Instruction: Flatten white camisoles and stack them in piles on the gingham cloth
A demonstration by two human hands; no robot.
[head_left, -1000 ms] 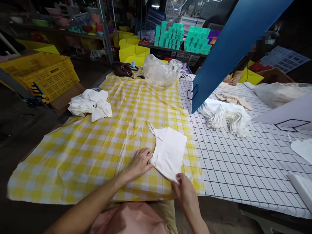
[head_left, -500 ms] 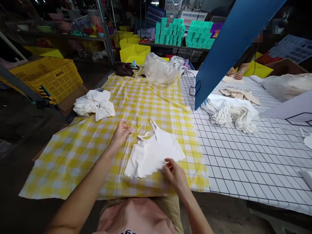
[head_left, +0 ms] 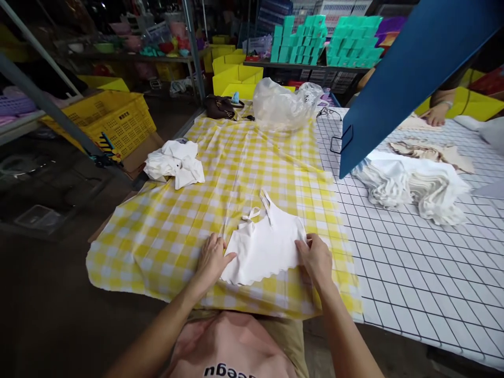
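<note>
A white camisole (head_left: 271, 244) with thin straps and a scalloped hem lies flat on the yellow checked cloth, straps pointing away from me. My left hand (head_left: 212, 260) is at its left edge, thumb over the fabric and fingers curled beside it. At the opposite side edge, my right hand (head_left: 318, 260) pinches the fabric between thumb and fingers. One strap stands up in a small loop; the other lies stretched out.
Crumpled white garments (head_left: 175, 161) lie at the table's left edge. A clear plastic bag (head_left: 281, 102) and dark handbag (head_left: 218, 106) sit at the back. Right of the blue panel (head_left: 401, 79) are stacked white garments (head_left: 413, 181) and a co-worker's hand (head_left: 436, 114).
My left hand has come down toward me onto the camisole's left edge. My right hand has moved from the hem to its right edge. The view has swung left.
</note>
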